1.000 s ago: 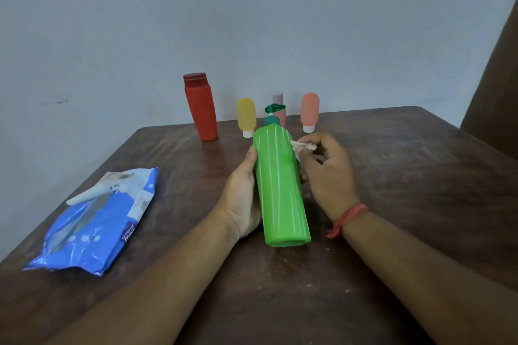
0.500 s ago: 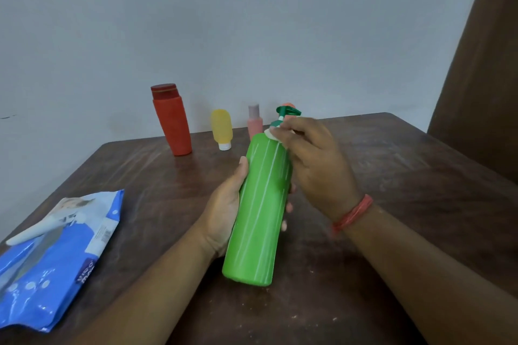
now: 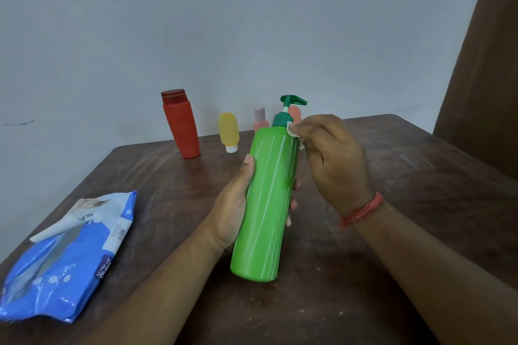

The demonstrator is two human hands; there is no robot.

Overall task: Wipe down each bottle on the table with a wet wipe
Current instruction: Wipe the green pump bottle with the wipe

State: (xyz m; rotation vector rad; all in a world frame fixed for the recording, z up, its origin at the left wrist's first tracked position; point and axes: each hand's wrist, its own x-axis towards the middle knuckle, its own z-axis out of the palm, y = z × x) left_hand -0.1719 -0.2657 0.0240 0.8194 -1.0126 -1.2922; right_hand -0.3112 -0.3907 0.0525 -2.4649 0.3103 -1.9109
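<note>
Wipe pack [image 3: 67, 255] near-left on bench [image 3: 420, 190]. Left hand [image 3: 232, 204] grips green pump bottle [image 3: 266, 199] mid-body, tilted, held between both hands. Right hand [image 3: 333, 159] pinches wet wipe [image 3: 293, 131] against bottle shoulder. Red bottle [image 3: 180, 124] and small bottles stand far behind.

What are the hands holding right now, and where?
Left hand grips the green pump bottle around mid-body; right hand pinches a wet wipe against its shoulder.
</note>
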